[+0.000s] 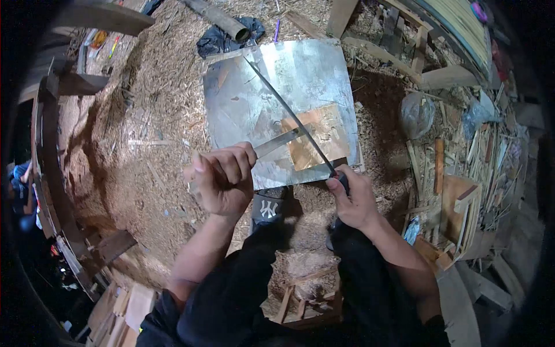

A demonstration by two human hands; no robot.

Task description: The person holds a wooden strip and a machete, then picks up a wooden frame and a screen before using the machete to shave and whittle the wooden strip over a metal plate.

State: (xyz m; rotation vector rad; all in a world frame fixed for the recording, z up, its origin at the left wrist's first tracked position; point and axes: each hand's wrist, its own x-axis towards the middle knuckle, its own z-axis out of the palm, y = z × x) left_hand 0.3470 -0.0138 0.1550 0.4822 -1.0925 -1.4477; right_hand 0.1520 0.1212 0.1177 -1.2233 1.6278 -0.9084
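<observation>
My left hand (222, 176) is closed in a fist around a flat metal blade (276, 143), which points right over the board; the part inside the fist is hidden. My right hand (356, 196) grips the dark handle of a long thin file (280, 99). The file slants up and left across the metal-grey board (231, 118), its far end near the board's top edge. It crosses the blade close to the blade's tip. Under the crossing lies a square piece of brown wood (324, 141) on the board.
Wood shavings (156, 63) cover the ground. A metal pipe (222, 20) and black plastic (248, 29) lie beyond the board. Timber framing (52, 156) stands at left; plastic bags (417, 114) and wood scraps (491, 173) lie at right. My sandal (269, 205) touches the board's near edge in this view.
</observation>
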